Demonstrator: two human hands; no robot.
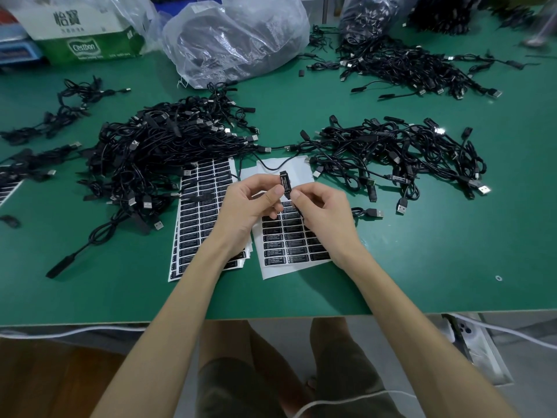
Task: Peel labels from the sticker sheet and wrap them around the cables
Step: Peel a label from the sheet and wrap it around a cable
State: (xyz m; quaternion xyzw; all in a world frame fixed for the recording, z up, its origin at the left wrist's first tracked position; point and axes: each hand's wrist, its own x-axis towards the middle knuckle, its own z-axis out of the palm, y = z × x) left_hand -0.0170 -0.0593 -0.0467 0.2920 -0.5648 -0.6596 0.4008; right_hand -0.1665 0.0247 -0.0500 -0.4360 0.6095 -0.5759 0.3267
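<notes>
Both hands meet above the sticker sheets at the table's middle. My left hand (250, 203) and my right hand (324, 206) pinch a small black controller block (284, 182) on a black cable, held upright between the thumbs and fingers; a black label with white print lies on the block. The cable runs up and back toward the piles. Under my right hand lies a partly used sticker sheet (289, 242) with rows of black labels. A fuller sticker sheet stack (199, 218) lies under my left forearm.
A big heap of black USB cables (162, 152) sits left of centre, another cable heap (401, 155) to the right, and more cables (407, 67) at the back right. Clear plastic bags (235, 37) and a carton (81, 31) stand at the back. The table's front edge (271, 316) is near my body.
</notes>
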